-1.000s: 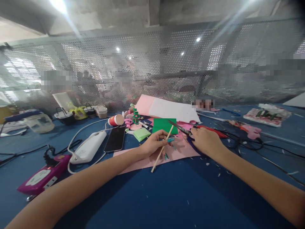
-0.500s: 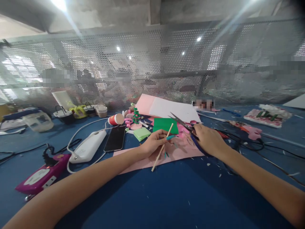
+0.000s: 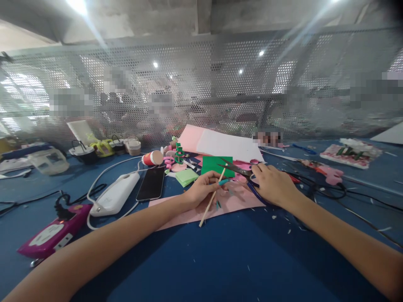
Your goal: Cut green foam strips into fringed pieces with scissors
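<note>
My left hand (image 3: pixel 204 187) pinches a thin wooden stick (image 3: pixel 209 202) that slants down toward me, together with a small teal strip (image 3: pixel 223 182) at the fingertips. My right hand (image 3: pixel 273 184) is closed round the handles of a pair of scissors (image 3: pixel 237 168), whose blades are parted and point left toward the teal strip. Both hands hover over a pink paper sheet (image 3: pixel 201 208) on the blue table (image 3: pixel 220 260). A green paper sheet (image 3: pixel 216 164) lies just behind the hands.
Left of the pink sheet lie a black phone (image 3: pixel 151 183), a white power bank (image 3: pixel 116 194) with cable and a magenta device (image 3: pixel 52 235). Behind are light green sticky notes (image 3: pixel 187 176), a red tape roll (image 3: pixel 153 158), pink-white sheets (image 3: pixel 220 144) and a perforated metal screen (image 3: pixel 201 84). Black cables (image 3: pixel 327 191) run right.
The scissors rose a little and then came back down, with the blades now nearer the teal strip. My left hand with the stick has hardly moved.
</note>
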A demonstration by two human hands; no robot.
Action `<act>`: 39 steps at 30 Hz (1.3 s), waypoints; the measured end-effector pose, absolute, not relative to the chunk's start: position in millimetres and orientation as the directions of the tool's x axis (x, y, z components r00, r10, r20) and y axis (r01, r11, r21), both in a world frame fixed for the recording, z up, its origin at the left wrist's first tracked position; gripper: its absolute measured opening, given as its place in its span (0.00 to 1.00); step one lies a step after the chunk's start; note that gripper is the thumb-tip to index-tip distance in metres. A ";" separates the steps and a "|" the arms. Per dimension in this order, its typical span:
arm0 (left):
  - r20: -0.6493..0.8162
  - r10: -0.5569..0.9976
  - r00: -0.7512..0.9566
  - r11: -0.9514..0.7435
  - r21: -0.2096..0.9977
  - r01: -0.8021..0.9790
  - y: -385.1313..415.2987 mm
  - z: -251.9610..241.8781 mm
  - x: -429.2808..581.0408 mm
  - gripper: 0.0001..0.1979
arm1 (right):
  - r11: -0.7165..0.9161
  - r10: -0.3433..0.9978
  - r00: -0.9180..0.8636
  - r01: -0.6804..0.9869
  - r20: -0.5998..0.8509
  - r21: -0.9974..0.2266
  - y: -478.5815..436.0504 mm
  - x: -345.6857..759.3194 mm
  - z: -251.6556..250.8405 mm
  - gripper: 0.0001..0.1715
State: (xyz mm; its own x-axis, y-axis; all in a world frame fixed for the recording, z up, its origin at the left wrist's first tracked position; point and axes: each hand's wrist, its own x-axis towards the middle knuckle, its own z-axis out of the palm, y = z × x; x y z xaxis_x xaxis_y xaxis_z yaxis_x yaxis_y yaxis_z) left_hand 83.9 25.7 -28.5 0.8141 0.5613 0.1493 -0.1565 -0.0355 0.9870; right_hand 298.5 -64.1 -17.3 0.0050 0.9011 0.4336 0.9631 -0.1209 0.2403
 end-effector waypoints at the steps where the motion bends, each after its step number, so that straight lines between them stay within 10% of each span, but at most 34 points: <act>1: 0.144 0.565 0.812 -0.041 0.988 -0.146 26.2 -28.7 83.8 0.15 | -0.134 0.902 0.011 0.958 0.432 0.255 -64.9 297.7 -16.3 0.27; 39: 0.121 0.573 0.810 -0.089 0.992 -0.086 22.8 -26.3 82.0 0.15 | -0.076 0.931 0.002 0.979 0.365 0.189 -61.0 297.7 -18.8 0.26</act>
State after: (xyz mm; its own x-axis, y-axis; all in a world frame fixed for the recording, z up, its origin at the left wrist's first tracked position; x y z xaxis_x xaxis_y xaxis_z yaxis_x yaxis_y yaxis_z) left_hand 82.0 22.8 -26.3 0.8105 0.5731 0.1213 -0.0858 -0.0887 0.9924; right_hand 297.7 -61.0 -18.8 0.0024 0.9309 0.3652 0.9791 -0.0765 0.1885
